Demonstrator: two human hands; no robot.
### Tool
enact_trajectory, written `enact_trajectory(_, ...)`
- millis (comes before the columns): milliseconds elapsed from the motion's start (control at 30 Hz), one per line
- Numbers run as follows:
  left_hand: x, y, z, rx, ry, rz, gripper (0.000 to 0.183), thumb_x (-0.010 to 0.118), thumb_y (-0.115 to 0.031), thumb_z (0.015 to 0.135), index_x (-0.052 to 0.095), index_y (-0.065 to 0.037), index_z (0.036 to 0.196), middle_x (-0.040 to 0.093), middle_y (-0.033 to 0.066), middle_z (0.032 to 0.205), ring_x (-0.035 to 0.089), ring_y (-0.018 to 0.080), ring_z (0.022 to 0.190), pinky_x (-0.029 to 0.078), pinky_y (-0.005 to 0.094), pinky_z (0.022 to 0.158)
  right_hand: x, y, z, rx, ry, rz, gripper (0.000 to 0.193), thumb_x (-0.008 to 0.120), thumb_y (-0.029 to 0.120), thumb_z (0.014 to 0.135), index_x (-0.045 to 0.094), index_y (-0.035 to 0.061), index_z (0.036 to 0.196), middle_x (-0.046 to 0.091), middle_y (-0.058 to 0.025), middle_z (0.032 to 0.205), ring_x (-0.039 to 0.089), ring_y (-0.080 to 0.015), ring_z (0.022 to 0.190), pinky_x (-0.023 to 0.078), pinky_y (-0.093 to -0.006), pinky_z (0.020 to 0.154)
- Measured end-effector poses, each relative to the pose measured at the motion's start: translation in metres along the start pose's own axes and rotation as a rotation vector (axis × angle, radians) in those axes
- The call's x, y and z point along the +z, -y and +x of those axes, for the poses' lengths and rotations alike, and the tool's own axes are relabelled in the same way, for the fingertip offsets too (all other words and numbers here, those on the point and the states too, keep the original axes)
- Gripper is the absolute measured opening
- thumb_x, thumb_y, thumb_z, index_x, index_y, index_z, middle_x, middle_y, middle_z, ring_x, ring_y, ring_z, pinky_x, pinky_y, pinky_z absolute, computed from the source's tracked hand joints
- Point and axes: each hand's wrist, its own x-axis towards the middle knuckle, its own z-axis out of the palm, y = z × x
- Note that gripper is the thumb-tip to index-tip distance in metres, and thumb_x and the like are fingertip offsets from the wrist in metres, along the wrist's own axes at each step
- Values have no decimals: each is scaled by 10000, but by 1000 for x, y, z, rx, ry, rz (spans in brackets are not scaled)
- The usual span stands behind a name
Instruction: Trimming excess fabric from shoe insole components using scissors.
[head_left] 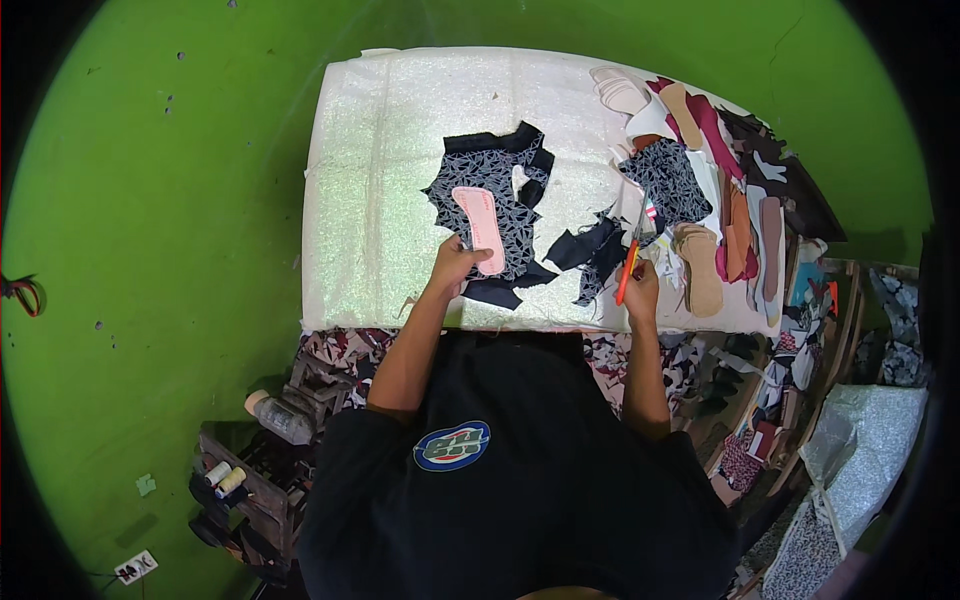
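My left hand (460, 266) pinches the lower end of a pink insole-shaped piece (478, 213), its thumb lying on top. Beneath that piece, a black-and-grey patterned fabric (470, 170) with jagged cut edges and black borders lies on the white tabletop (385, 190). My right hand (642, 292) grips orange-handled scissors (629, 270), their blades pointing away from me over scraps. How far the blades are apart is too small to tell. Between my hands lie black and patterned offcuts (590, 250), apart from the larger fabric.
Another patterned fabric piece (670, 180) lies at the right. Tan insoles (698, 280), pale insoles (620, 90) and maroon and brown scraps crowd the table's right side. A wooden rack (848, 320) and silvery sheeting (865, 440) stand beyond. Lower left are a bottle (282, 420) and thread spools (230, 480).
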Motion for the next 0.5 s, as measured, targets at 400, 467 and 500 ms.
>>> enact_trajectory(400, 5, -3, -11, -171, 6, -17, 278, 659, -123, 817, 548, -41, 1059, 624, 84, 977, 626, 211, 854, 573, 408, 646, 28, 61, -40, -8, 531, 658, 193, 583, 39, 807, 426, 40, 920, 538, -56, 644, 550, -127, 434, 405, -220, 346)
enact_trajectory(467, 4, 1, -11, -158, -4, -11, 296, 651, -130, 825, 538, -35, 1082, 620, 87, 985, 622, 210, 868, 578, 405, 645, 43, 77, -50, -19, 562, 655, 220, 607, 38, 798, 428, 35, 927, 567, -72, 679, 569, -133, 460, 406, -218, 347)
enact_trajectory(500, 6, 0, -12, -160, -4, -12, 296, 651, -130, 825, 538, -35, 1082, 620, 87, 985, 622, 210, 868, 578, 405, 645, 50, 84, -53, -30, 587, 654, 248, 632, 36, 789, 430, 30, 934, 597, -89, 713, 589, -138, 486, 407, -216, 348)
